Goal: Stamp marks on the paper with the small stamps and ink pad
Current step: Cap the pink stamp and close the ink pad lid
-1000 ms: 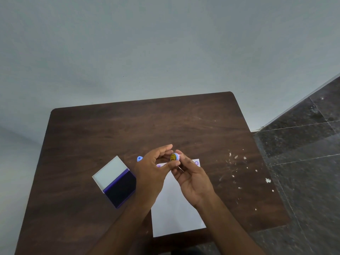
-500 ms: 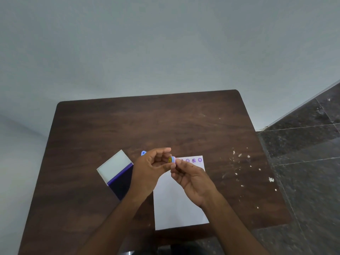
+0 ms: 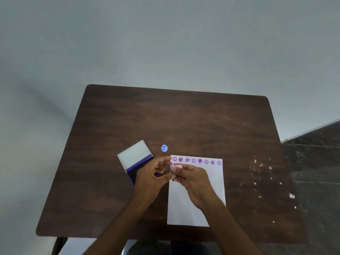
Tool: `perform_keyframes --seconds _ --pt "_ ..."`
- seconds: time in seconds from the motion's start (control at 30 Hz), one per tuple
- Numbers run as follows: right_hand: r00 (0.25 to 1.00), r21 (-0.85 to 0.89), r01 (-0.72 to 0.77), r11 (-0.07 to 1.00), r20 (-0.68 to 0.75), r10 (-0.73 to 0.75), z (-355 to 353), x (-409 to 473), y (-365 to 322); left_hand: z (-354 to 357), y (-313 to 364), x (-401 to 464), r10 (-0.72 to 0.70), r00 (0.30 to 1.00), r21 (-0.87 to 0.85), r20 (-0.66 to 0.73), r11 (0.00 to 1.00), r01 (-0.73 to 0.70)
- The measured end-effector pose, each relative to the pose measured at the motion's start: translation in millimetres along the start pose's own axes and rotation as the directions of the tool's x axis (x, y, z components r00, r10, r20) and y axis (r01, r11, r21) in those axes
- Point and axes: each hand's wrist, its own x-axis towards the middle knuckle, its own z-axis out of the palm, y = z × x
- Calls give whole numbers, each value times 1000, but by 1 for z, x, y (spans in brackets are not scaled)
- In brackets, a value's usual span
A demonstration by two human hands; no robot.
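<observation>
Right hand (image 3: 193,178): fingertips pinched on a small pink-and-blue plastic stamp (image 3: 177,166); left hand (image 3: 152,174) curled at its other end, grip on it unclear.
Dark wooden table (image 3: 174,118): carries everything.
White paper sheet (image 3: 195,210): thin, limp, likely to slide; purple marks in a row along its far edge.
Open white-lidded ink pad (image 3: 136,159): left of the sheet.
Stamp: judged light, rigid, slick; best held by its sides.
Small blue stamp (image 3: 164,148): standing beyond the hands.

Table: dark wooden table (image 3: 184,116), pale specks at right.
On it: open ink pad (image 3: 135,160), blue stamp (image 3: 164,148), possibly a cap, stamped paper (image 3: 185,210).
</observation>
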Motion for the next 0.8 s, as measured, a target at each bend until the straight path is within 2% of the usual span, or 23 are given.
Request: perform_keyframes --seconds 0.17,0.3,0.33,0.43,0.53,0.63,0.8 --pt "999 -99 -11 995 -47 7 23 19 13 -18 -23 -1 0 1000 -45 -17 999 -1" --pt "990 -354 124 927 -21 -141 37 48 7 -35 -35 1 -32 997 -130 -68 991 23" --pt "976 -468 182 865 -20 -216 42 56 5 -40 -39 2 -42 996 -141 -81 990 31" --pt "895 -780 304 546 38 -444 59 81 -3 -52 -46 8 -95 989 -162 -117 984 75" --pt "861 -864 374 337 189 -472 75 103 -11 -64 -49 17 -168 971 -170 -168 976 140" --pt "818 -921 386 51 316 -481 82 116 -16 -75 -55 27 -196 960 -149 -198 974 168" --pt "845 -946 303 -116 323 -426 89 133 -13 -88 -64 35 -206 956 -128 -208 975 182"
